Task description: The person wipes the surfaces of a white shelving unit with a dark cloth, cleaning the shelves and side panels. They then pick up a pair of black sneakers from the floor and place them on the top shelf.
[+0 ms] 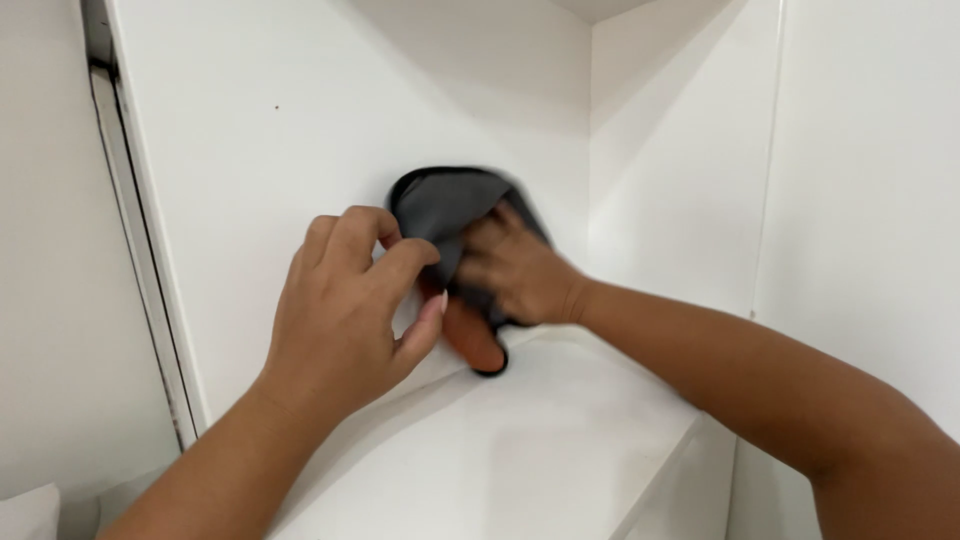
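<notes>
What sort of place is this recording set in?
Probably inside a white built-in cupboard or wardrobe at home: a white shelf, plain white panel walls meeting in a corner, and both hands holding a dark grey cloth.

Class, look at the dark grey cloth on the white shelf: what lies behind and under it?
Behind the dark grey cloth stands the white back wall. The white shelf lies under it. Both hands cover its lower part, so the contact is hidden.

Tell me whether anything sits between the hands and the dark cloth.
Nothing visible does. The left hand pinches the cloth at its near edge, and the right hand presses on it against the white wall above the shelf.
</notes>
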